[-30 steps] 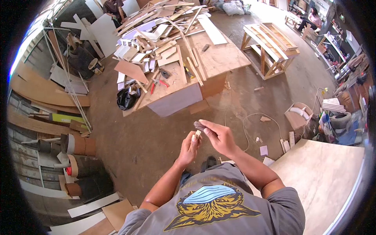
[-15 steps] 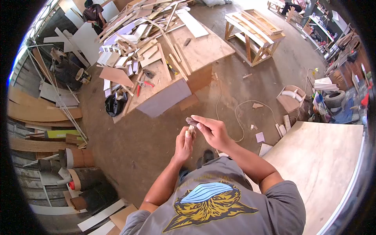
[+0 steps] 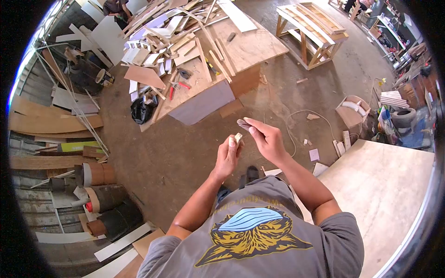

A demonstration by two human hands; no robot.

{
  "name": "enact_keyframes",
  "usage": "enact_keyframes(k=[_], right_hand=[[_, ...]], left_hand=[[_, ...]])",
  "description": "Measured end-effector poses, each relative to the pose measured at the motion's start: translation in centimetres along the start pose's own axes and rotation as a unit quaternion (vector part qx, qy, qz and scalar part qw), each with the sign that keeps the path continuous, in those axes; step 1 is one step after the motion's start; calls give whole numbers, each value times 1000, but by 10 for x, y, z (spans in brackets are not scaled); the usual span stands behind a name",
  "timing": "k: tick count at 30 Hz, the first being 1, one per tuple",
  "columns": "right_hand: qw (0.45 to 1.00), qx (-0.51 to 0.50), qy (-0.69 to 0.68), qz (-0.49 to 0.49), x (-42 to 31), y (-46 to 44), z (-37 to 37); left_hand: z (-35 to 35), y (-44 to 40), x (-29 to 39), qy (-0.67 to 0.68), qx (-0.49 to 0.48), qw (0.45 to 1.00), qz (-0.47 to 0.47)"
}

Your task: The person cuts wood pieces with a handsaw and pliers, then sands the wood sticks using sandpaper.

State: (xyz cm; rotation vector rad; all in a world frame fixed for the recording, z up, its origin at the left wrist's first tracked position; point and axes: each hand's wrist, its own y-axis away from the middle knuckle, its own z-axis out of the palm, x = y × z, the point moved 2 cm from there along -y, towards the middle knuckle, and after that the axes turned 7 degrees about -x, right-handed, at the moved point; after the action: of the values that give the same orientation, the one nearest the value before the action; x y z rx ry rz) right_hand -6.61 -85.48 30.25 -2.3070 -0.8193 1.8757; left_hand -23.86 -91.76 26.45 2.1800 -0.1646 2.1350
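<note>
My left hand (image 3: 226,158) is closed around a small pale wood piece (image 3: 238,137), whose top end pokes out above the thumb. Up and to the right, my right hand (image 3: 269,142) pinches a dark brown flat piece (image 3: 243,124) that looks like folded sandpaper. A small gap separates the brown piece from the wood. Both hands are in front of my shirt, above the concrete floor. Fingers cover most of the wood piece.
Ahead stands a workbench (image 3: 257,45) heaped with wood offcuts, with red-handled pliers (image 3: 172,90) on it. A wooden frame table (image 3: 308,34) is further right. A pale panel (image 3: 384,194) lies at right. Rolls (image 3: 99,174) line the left. Another person (image 3: 117,10) stands far left.
The brown piece has come off the wood piece; my right hand has moved up and right from my left hand. The whole view has shifted slightly.
</note>
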Motion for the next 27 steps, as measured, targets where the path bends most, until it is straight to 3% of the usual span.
enact_keyframes(k=[7,10,13,22,27], right_hand=[[998,-4,15,56,-9,7,0],[995,-58,45,65,-25,5,0],[1000,-12,1,21,-21,2,15],[982,-22,160,94,-13,2,25],[974,-3,228,17,-5,9,31]], left_hand=[[-2,-3,15,89,43,993,-69],[-1,-3,16,95,53,991,-77],[-2,-3,13,77,50,992,-88],[4,0,18,35,59,994,-84],[5,2,9,23,63,995,-75]])
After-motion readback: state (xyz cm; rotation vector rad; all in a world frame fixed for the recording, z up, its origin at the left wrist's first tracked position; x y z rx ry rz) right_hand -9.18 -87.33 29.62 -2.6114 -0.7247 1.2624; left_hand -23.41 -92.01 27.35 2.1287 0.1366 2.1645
